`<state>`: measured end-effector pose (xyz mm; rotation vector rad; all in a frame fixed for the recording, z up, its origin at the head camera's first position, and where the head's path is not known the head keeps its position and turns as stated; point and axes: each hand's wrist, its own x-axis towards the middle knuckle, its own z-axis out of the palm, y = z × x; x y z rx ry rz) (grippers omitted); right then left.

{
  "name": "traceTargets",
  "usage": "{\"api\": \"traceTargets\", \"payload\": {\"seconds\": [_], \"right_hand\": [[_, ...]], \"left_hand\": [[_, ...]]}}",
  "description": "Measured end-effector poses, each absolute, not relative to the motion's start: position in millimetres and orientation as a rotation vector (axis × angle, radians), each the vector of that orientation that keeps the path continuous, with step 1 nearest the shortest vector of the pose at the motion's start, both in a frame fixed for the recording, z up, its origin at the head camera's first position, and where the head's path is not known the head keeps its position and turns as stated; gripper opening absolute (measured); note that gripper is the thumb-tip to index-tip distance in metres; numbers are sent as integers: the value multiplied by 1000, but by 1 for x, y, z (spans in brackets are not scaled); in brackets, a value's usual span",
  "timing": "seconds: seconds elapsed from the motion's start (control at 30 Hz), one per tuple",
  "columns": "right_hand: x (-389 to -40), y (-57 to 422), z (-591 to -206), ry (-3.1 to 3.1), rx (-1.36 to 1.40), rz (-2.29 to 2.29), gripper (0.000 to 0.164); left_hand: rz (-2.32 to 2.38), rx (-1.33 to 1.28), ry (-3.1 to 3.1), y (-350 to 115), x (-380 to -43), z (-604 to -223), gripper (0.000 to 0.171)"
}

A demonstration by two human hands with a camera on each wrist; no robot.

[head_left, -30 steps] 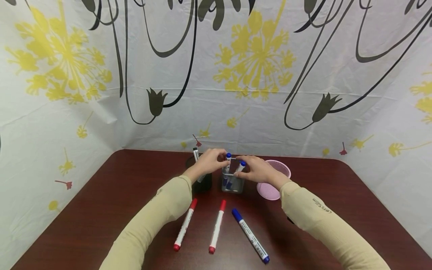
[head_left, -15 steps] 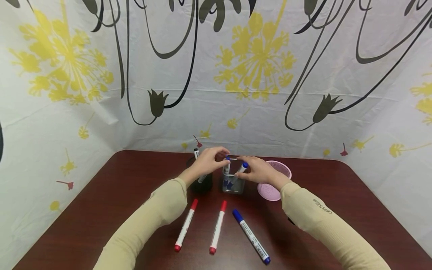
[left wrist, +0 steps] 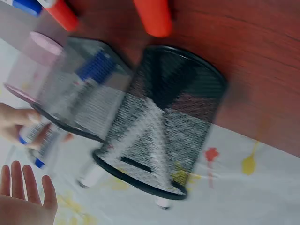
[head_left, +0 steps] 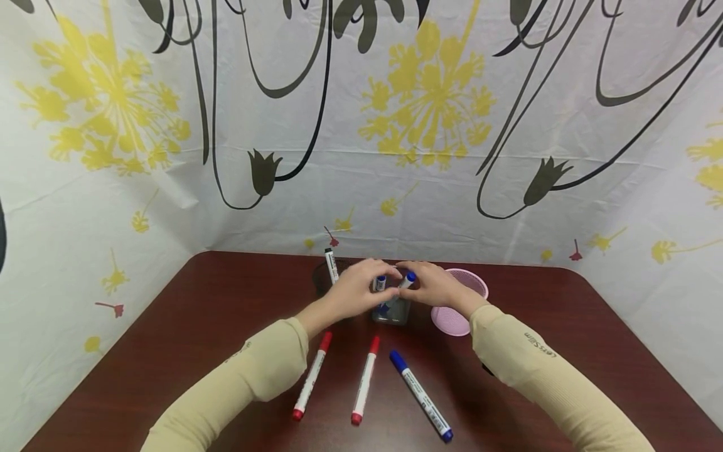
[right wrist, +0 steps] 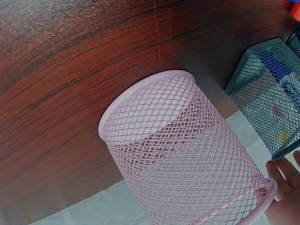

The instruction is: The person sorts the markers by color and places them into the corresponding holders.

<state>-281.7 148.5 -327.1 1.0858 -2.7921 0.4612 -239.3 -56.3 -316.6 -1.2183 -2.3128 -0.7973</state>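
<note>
The left hand (head_left: 351,290) — open, apparently holding nothing — now reaches further right, the leftmost blue-capped marker (head_left: 381,279) sits lower inside the middle mesh holder (head_left: 391,315), so its insertion looks complete, and the right hand (head_left: 436,285) bends at that holder's rim, grip not determinable.

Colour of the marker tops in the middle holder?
Blue on both tops; head view shows it best.
</note>
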Motion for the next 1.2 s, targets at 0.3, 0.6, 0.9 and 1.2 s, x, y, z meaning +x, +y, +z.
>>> {"api": "traceTargets", "payload": {"seconds": [0.3,0.6,0.9,1.2], "right_hand": [[-282,149,-327,-2779,1087,449,58],[-280,148,-326,-2782,1073,421,62],[-281,149,-326,-2794,1063,428,62],[-282,149,-327,-2834,1038,439,64]], "left_hand": [[-466,-1552,-2236,-28,-205,-329,20],[-66,-1781,-2222,-7,-176,-354,23],[149,-1834,-2283,3,-164,-376,25],[318,-1808,-2254,5,-155,-387,29]]}}
